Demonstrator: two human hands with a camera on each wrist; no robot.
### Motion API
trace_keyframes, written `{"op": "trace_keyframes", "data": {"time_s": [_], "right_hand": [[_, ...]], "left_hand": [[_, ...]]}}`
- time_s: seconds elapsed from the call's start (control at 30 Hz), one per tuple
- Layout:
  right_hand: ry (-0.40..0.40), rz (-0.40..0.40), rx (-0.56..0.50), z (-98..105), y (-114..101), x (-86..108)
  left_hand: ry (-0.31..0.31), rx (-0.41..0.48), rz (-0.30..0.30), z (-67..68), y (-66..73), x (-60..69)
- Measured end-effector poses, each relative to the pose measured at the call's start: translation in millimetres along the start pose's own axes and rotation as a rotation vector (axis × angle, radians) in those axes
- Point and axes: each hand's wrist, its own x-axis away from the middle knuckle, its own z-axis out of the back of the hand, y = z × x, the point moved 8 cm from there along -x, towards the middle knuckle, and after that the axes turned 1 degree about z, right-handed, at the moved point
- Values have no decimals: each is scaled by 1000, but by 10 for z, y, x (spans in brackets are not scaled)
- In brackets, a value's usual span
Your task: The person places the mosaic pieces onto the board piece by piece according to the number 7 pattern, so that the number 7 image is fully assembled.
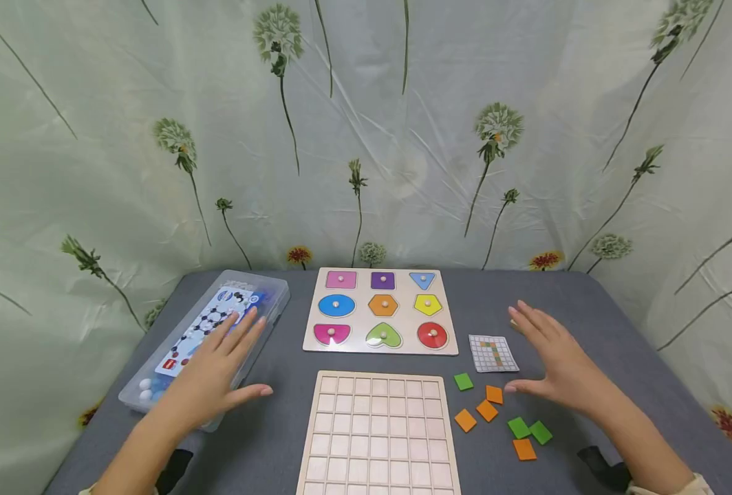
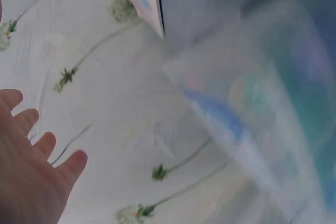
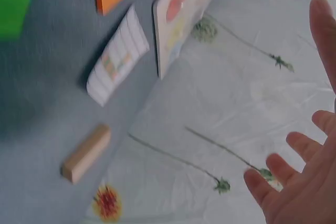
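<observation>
Both hands hover over the dark cloth with fingers spread, holding nothing. In the head view the left hand (image 1: 211, 375) is above the right side of a clear plastic box (image 1: 261, 289) with a printed label; the left wrist view shows its fingers (image 2: 44, 145) and the blurred box (image 2: 231, 77). My right hand (image 1: 564, 364) is right of a small grid card (image 1: 493, 353) and above the loose tiles. In the right wrist view the hand (image 3: 299, 182) appears at the right, apart from the card (image 3: 118, 59) and a small wooden block (image 3: 86, 153).
A wooden grid board (image 1: 380, 426) lies front centre, its cells unfilled. Behind it lies a shape board (image 1: 381, 344) with several coloured knobbed pieces. Between grid board and right hand are green tiles (image 1: 463, 381) and orange tiles (image 1: 465, 420). A flowered curtain (image 1: 403, 172) hangs behind.
</observation>
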Motion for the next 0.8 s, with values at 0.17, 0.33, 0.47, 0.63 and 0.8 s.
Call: {"op": "trace_keyframes", "data": {"time_s": [0.17,0.33,0.47,0.63,0.8], "right_hand": [[-40,-1,-168,-219,-129,64],[-204,-96,-319,-563,-198,169],[-302,-107,-408,-799,-277,264],[-370,-106,-516,-1023,-340,357],[-392,-107,-595,-1136,-362,385]], "left_hand": [[-36,193,53,-281,173,75],[-115,400,122,-595,326,174],[-221,556,157,-820,432,258],[-309,696,214,-995,496,338],[-305,716,228,-1089,514,410]]}}
